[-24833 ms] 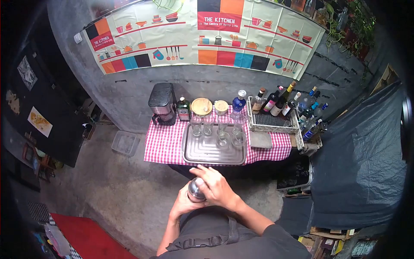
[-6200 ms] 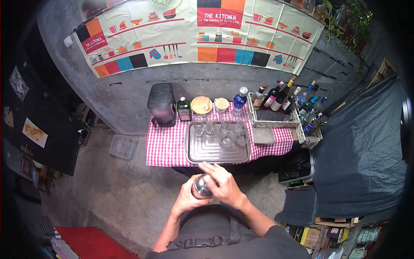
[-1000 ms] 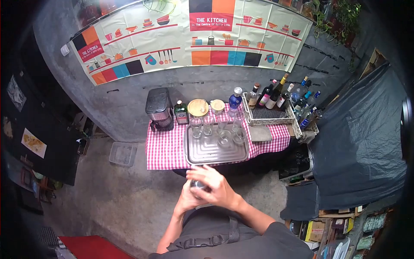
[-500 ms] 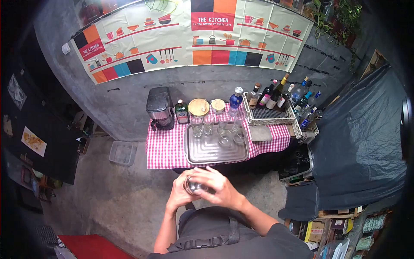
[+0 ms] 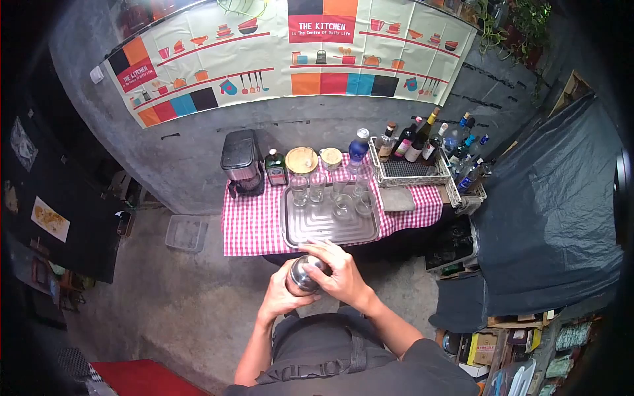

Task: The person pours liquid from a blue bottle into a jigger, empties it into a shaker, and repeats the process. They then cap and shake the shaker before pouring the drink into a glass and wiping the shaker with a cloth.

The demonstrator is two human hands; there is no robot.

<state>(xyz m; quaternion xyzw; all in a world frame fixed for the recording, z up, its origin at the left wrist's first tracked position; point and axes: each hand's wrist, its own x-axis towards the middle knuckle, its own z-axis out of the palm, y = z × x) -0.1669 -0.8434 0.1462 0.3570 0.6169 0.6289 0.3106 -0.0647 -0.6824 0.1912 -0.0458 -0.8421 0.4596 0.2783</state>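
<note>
A metal cocktail shaker [image 5: 303,275] is held in front of my body, just short of the table's front edge. My left hand [image 5: 280,298] is wrapped round its lower part from the left. My right hand [image 5: 343,278] is closed over the upper part from the right, with fingers bent across the top. Much of the shaker is covered by both hands. Beyond them, a metal tray [image 5: 323,232] lies on the table with several clear glasses [image 5: 299,191] at its back part.
Behind the tray stand a coffee maker [image 5: 242,162], a green bottle [image 5: 275,169], wooden-lidded jars [image 5: 302,161] and a blue bottle [image 5: 358,148]. A wicker basket [image 5: 415,179] of bottles is at the right. A plastic bin [image 5: 185,233] sits on the floor left of the table.
The shaker has come up slightly and turned, so its metal top shows more. My right hand has shifted right and up around it. The view has moved slightly.
</note>
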